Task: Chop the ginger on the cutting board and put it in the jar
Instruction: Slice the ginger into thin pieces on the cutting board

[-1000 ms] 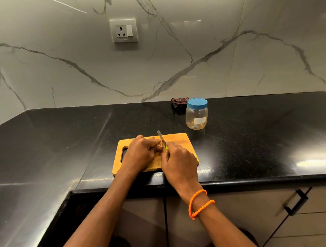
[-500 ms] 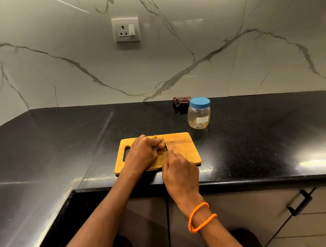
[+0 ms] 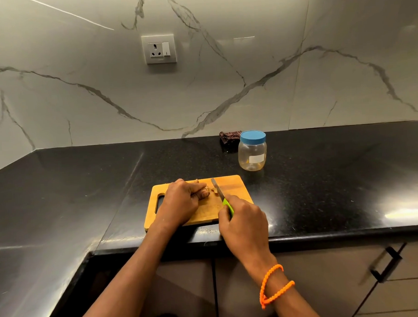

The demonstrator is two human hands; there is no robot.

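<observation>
A wooden cutting board (image 3: 233,184) lies near the front edge of the black counter. My left hand (image 3: 181,201) grips a piece of ginger (image 3: 206,189) on the board; most of the ginger is hidden under the fingers. A small cut piece (image 3: 214,189) lies just right of it. My right hand (image 3: 244,219) holds a green-handled knife (image 3: 219,193), whose blade rests on the board beside the cut piece. A clear plastic jar (image 3: 252,151) with a blue lid screwed on stands behind the board to the right.
A dark crumpled cloth (image 3: 229,136) lies against the marble backsplash, left of the jar. A wall socket (image 3: 159,49) is above. Cabinet doors with a black handle (image 3: 385,261) sit below the counter edge.
The knife came down through the ginger and now rests to the right of a separated piece. My right hand has shifted slightly right, showing the green handle.
</observation>
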